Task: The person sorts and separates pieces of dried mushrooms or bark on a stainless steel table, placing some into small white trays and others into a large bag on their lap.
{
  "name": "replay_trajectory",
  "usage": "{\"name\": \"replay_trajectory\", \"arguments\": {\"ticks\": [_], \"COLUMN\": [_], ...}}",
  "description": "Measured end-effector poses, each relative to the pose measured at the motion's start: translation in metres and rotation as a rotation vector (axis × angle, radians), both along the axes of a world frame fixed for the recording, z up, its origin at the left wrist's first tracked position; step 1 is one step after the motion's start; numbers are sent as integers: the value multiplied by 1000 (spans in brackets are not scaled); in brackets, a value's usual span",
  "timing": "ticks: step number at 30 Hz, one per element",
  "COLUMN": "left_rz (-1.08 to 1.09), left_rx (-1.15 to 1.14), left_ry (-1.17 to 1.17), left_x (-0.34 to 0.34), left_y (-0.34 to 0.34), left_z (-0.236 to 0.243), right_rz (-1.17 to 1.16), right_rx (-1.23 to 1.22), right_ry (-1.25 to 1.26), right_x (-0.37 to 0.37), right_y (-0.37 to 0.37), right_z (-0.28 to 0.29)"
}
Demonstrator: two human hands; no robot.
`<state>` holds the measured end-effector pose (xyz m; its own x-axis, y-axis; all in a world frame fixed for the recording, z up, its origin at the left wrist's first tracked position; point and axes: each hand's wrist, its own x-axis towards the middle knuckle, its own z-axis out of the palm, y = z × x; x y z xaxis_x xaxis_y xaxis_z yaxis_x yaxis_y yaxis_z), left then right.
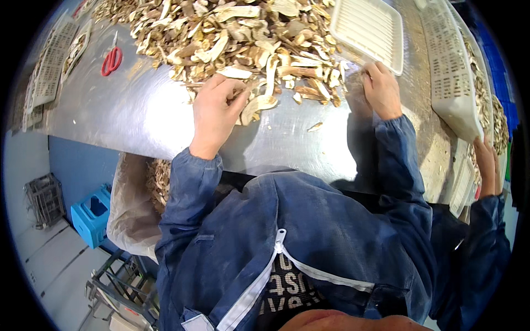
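A big heap of dried mushroom slices point(243, 41), pale cream and brown, covers the far middle of a metal table point(287, 143). At its near edge my left hand point(215, 113) is closed, fingers curled toward the thumb. Mushroom slices lie right by its fingertips, one a curved pale slice point(259, 103); whatever the fingers hold is hidden. My right hand point(382, 91) is also closed, thumb and fingers pressed together, just right of the heap and close to the near end of a white ribbed tray point(370, 33). I cannot make out what is in it.
Red-handled scissors point(112, 60) lie left of the heap. White perforated baskets point(450, 71) stand at the right, where another person's hand point(485, 163) rests by one. Left below the table are a lined container of slices point(135, 193) and a blue plastic stool point(91, 215).
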<state>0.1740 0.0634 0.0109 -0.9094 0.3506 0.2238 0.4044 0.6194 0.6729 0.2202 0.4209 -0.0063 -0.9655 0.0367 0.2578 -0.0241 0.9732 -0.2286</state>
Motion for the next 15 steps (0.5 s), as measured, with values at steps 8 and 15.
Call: {"name": "replay_trajectory", "arguments": {"ticks": [8,15], "left_rz": [51,150], "left_rx": [1121,1482], "left_ry": [-968,-1049], "left_x": [66,74], "left_y": [-36,-17], "left_z": [-7,-5], "right_rz": [156,804], "right_rx": [-353,-421], "right_ry": [159,272], "right_x": [20,3], "right_y": [-72,-189], "right_z": [49,54]}}
